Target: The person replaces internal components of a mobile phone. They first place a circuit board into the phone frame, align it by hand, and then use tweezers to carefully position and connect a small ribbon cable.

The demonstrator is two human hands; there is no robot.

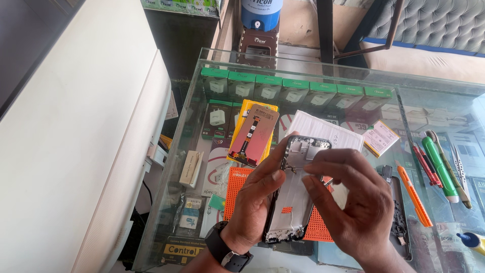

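Phone frame (293, 194) btwn both hands' fingers (331, 169).

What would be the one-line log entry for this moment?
left hand: holds phone frame | right hand: fingertips on frame | under: orange mat, glass counter

Glossy glass counter (353, 91), matt plastic phone frame (290, 202), perforated orange mat (235, 187)

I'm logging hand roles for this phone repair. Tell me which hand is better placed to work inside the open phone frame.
Probably the right hand: its fingertips are already over the phone frame, near the upper part. The left hand is wrapped around the frame's left edge, supporting it above the orange mat, so it isn't free.
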